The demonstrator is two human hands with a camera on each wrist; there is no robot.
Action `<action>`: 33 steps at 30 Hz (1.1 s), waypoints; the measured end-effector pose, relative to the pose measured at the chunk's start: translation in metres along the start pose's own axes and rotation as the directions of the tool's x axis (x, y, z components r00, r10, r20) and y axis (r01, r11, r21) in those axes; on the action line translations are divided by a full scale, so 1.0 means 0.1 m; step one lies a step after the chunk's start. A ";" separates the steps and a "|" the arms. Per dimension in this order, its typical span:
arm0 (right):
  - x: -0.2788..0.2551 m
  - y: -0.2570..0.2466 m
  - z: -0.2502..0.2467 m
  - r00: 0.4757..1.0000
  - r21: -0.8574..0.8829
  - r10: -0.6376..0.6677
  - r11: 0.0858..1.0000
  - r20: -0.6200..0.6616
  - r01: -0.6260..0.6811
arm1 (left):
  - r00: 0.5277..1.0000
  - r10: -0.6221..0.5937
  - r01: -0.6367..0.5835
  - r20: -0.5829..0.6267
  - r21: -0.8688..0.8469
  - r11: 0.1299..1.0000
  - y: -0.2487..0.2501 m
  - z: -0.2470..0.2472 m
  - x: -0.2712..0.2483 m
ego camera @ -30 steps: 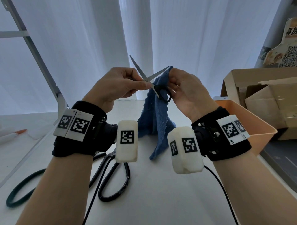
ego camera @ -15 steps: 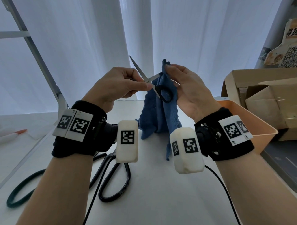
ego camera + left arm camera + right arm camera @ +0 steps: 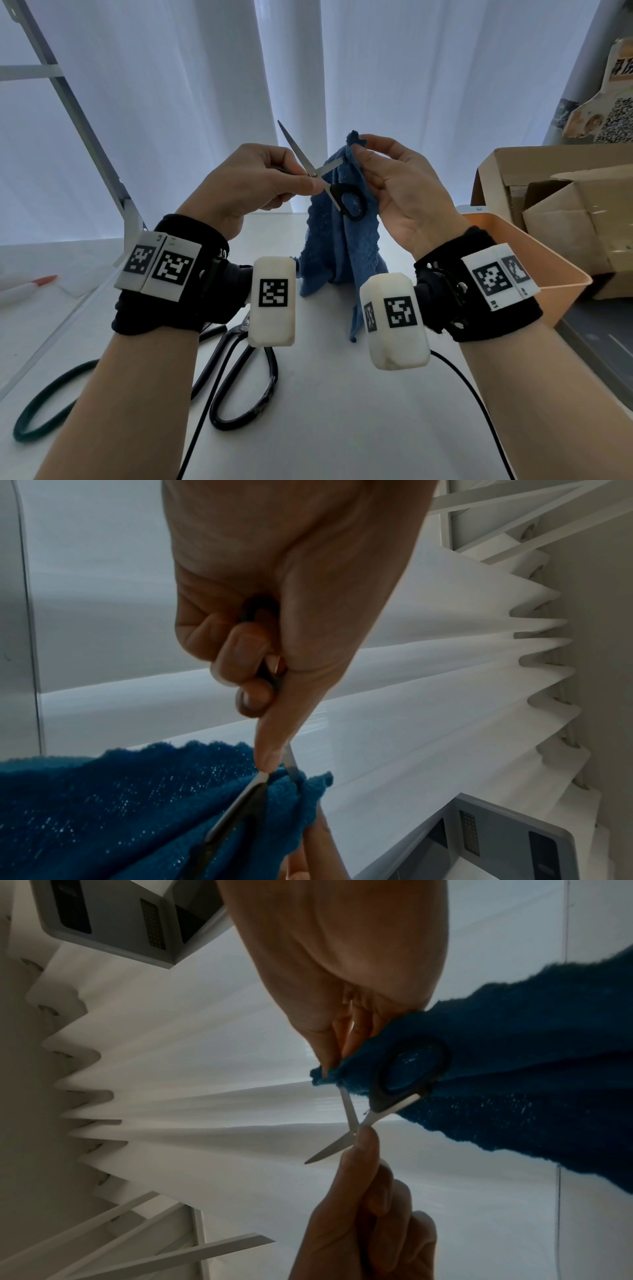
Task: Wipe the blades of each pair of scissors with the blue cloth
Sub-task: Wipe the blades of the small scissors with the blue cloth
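Observation:
A small pair of scissors [image 3: 297, 150] with black handles is held up in the air, blades spread apart. My left hand [image 3: 306, 183] grips one handle and pinches near the pivot. My right hand [image 3: 356, 149] pinches the blue cloth [image 3: 342, 246] around the tip of the right-hand blade; the rest of the cloth hangs down to the white table [image 3: 342, 411]. The left wrist view shows the left hand [image 3: 267, 691] on the scissors [image 3: 236, 810] against the cloth [image 3: 120, 804]. In the right wrist view the right hand [image 3: 329, 1064] pinches the cloth [image 3: 531, 1083] beside the free handle loop [image 3: 380, 1096].
Large black scissors [image 3: 246, 387] lie on the table under my left wrist, with a green handle loop [image 3: 44, 404] further left. An orange bin [image 3: 548, 260] and cardboard boxes [image 3: 565, 205] stand at the right. A pen [image 3: 30, 284] lies at the far left, and a black cable [image 3: 479, 404] crosses the table.
My right hand has lifted the cloth up and over the right-hand blade's tip, which was bare one second ago. The left hand and scissors have stayed nearly still.

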State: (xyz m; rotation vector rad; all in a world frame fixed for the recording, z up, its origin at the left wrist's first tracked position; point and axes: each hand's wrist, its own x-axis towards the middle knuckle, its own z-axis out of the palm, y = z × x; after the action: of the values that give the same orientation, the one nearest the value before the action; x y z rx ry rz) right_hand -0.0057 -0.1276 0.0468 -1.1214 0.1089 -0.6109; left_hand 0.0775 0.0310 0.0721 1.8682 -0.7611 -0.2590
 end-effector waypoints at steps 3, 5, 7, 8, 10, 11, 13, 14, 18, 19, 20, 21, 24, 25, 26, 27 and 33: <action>0.00 0.00 0.02 0.999 0.007 0.003 1.000 -0.049 -0.003 | 1.000 0.004 -0.004 0.010 -0.003 1.000 0.01 0.01 0.00; 0.01 0.00 0.02 0.995 0.029 0.019 0.999 -0.097 -0.016 | 1.000 0.010 -0.010 0.010 -0.006 1.000 0.02 0.04 0.00; 0.03 0.02 0.02 0.990 0.047 0.026 0.999 -0.140 -0.019 | 1.000 0.011 -0.011 0.007 -0.008 1.000 0.02 0.06 0.00; 0.03 0.03 0.01 0.986 0.057 0.021 0.998 -0.164 -0.012 | 1.000 0.009 -0.009 0.006 -0.003 1.000 0.02 0.06 0.00; 0.06 0.04 -0.02 0.975 0.088 -0.005 0.996 -0.220 0.025 | 1.000 0.003 -0.003 0.006 0.010 1.000 0.01 0.04 0.00; 0.07 0.03 -0.05 0.970 0.101 -0.023 0.994 -0.242 0.048 | 1.000 0.000 0.000 0.002 0.015 1.000 0.00 0.02 -0.01; 0.09 -0.01 -0.09 0.967 0.095 -0.052 0.992 -0.250 0.078 | 1.000 -0.005 0.006 -0.020 0.029 1.000 -0.01 -0.01 0.00; 0.09 -0.03 -0.11 0.970 0.080 -0.067 0.993 -0.234 0.088 | 1.000 -0.007 0.008 -0.029 0.039 0.999 -0.02 -0.03 0.00; 0.05 -0.03 -0.07 0.990 -0.026 -0.119 0.993 -0.072 0.117 | 0.999 -0.007 0.009 -0.031 0.070 0.998 -0.03 -0.01 0.02; 0.03 -0.01 -0.04 0.994 -0.065 -0.107 0.992 -0.014 0.106 | 1.000 -0.006 0.008 -0.026 0.076 0.997 -0.03 0.00 0.02; 0.01 0.01 -0.01 0.995 -0.097 -0.084 0.991 0.045 0.088 | 1.000 -0.005 0.007 -0.024 0.080 0.997 -0.02 0.01 0.03; 0.01 0.04 0.02 0.994 -0.129 -0.060 0.989 0.090 0.072 | 1.000 -0.003 0.004 -0.023 0.082 0.997 -0.02 0.02 0.03; 0.02 0.13 0.04 0.994 -0.226 -0.056 0.971 0.094 0.076 | 1.000 0.008 -0.006 -0.021 0.086 0.996 -0.01 0.04 0.03; 0.02 0.14 0.04 0.996 -0.245 -0.057 0.967 0.075 0.074 | 1.000 0.012 -0.010 -0.019 0.089 0.996 -0.01 0.04 0.03; 0.02 0.15 0.03 0.997 -0.262 -0.051 0.963 0.057 0.064 | 1.000 0.015 -0.013 -0.018 0.093 0.996 -0.01 0.03 0.03; 0.03 0.15 0.02 0.998 -0.276 -0.039 0.960 0.041 0.048 | 1.000 0.017 -0.015 -0.017 0.096 0.995 -0.01 0.03 0.03; 0.05 0.13 0.00 1.000 -0.188 0.018 0.982 -0.014 -0.020 | 0.999 0.021 -0.018 -0.026 0.085 0.996 -0.02 0.03 0.03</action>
State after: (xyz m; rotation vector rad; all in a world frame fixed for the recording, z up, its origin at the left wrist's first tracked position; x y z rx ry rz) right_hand 0.0044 -0.1264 0.0364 -1.2981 0.1905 -0.5993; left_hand 0.0791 0.0271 0.0693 1.9393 -0.7820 -0.1913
